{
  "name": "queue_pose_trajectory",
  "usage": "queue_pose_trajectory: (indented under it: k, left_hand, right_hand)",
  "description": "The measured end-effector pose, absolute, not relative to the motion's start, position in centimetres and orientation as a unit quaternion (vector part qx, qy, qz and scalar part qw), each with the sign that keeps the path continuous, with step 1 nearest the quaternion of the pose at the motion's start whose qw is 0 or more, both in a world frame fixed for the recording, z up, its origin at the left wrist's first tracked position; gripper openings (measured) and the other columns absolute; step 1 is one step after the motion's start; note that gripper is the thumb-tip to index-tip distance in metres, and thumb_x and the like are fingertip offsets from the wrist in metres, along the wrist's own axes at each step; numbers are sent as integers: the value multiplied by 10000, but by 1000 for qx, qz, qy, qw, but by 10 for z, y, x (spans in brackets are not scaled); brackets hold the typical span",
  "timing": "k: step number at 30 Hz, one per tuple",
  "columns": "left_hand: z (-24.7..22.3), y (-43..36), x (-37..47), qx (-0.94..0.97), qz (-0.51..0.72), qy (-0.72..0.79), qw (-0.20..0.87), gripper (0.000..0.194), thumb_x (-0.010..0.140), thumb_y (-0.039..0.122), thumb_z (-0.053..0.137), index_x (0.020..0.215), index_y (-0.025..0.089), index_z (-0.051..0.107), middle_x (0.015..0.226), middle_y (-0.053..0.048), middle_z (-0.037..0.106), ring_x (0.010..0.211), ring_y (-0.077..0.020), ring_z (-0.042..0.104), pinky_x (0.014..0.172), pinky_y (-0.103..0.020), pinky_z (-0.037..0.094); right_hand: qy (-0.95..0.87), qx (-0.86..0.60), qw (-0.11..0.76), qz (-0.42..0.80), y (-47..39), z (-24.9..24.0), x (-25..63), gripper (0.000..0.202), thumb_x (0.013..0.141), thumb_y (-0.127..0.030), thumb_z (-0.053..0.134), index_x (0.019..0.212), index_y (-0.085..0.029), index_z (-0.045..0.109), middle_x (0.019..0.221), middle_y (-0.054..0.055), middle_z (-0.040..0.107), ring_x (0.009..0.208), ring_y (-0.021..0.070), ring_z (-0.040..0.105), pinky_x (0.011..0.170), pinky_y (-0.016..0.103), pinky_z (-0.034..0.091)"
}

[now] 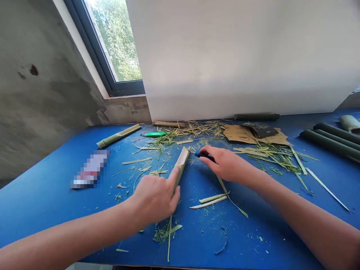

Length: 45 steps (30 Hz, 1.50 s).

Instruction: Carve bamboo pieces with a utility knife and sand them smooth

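My left hand (157, 195) is closed around a split bamboo piece (182, 159), with the index finger stretched along it. The piece slants up and away, its pale hollow side partly showing at the far end. My right hand (222, 161) is closed on a small knife (206, 155) with a dark blue handle. Its thin tip points left, close to the bamboo's far end; whether they touch I cannot tell. Two pale bamboo strips (210, 200) lie between my forearms. Green shavings (163, 232) lie below my left hand.
On the blue table (253, 232), a cut bamboo piece (118, 135) and a green-handled tool (154, 134) lie at the back left. Shavings (202, 129) and torn cardboard (239, 134) lie behind my hands. Several dark green bamboo tubes (334, 144) are at right. A blurred packet (91, 168) lies left.
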<state>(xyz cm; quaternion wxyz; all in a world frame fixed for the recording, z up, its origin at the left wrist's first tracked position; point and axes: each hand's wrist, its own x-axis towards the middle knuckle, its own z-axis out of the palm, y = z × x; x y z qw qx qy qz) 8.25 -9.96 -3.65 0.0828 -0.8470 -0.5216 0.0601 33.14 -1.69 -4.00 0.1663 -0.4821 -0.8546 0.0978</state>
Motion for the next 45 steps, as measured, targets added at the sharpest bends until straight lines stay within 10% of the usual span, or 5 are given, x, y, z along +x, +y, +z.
queue_pose_trajectory:
  k: [5, 8, 13, 22, 45]
  left_hand:
    - [-42, -107, 98, -876, 77, -470, 83, 662, 961, 471, 393, 1441, 30, 510, 602, -106, 661, 472, -256, 592, 471, -327, 362]
    - [-36, -87, 92, -943, 2, -324, 77, 388, 946, 428, 460, 1041, 144, 707, 799, -126, 698, 698, -267, 646, 618, -386, 463]
    - [-44, -62, 86, -992, -84, -87, -41, 217, 926, 287, 515, 734, 219, 592, 787, -51, 663, 810, -198, 594, 915, -377, 489]
    - [-65, -70, 92, -975, -120, -151, -113, 181, 883, 307, 556, 727, 216, 558, 675, -17, 612, 654, -170, 520, 689, -367, 429]
    - [-59, -72, 87, -956, -101, -213, -174, 112, 905, 244, 522, 804, 202, 547, 778, 0, 623, 766, -166, 512, 842, -358, 370]
  right_hand:
    - [-884, -452, 84, 86, -24, -45, 319, 351, 1046, -407, 409, 1223, -244, 665, 1159, 96, 759, 974, 296, 717, 779, 363, 489]
    - [-892, -436, 89, 86, -21, -44, 323, 359, 1058, -392, 384, 1161, -244, 694, 1145, 99, 762, 977, 289, 713, 790, 361, 480]
    - [-889, -445, 69, 81, -27, -31, 327, 378, 1071, -403, 335, 1040, -239, 675, 1028, 86, 771, 881, 273, 706, 710, 341, 435]
    - [-886, -443, 45, 128, -38, -34, 319, 373, 1069, -424, 354, 1079, -251, 684, 900, 69, 762, 781, 236, 685, 673, 312, 407]
    - [-908, -409, -47, -74, -50, -49, 302, 39, 1036, -221, 490, 1068, -218, 512, 761, 6, 668, 533, 181, 611, 502, 321, 133]
